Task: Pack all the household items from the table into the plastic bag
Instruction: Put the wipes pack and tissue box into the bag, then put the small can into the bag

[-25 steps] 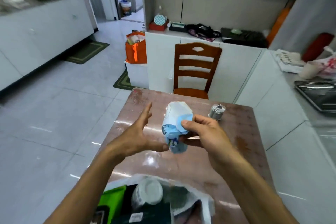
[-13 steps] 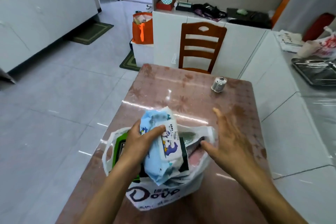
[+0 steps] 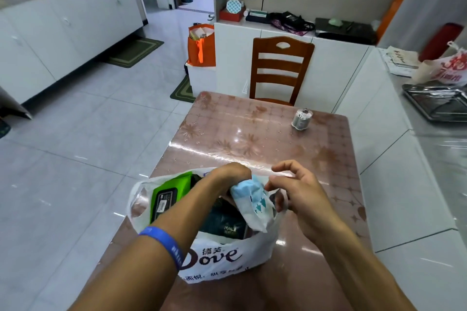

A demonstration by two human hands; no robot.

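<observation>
My left hand (image 3: 233,179) grips the blue wipes pack (image 3: 254,201) inside the plastic bag (image 3: 222,257) (right hand (image 3: 294,194) loose, empty), so I push it down flat.

Both of my forearms are bare; no sleeve shows on either one up to the near edge of the view. My left forearm carries one item: a blue wristband (image 3: 164,245), a smooth flat band worn well back from my left hand (image 3: 228,174). It bears small pale lettering on its outer face, too small to read. My right hand (image 3: 295,192) and its forearm carry nothing: no band, ring or watch visible. No gloves on either hand.
</observation>
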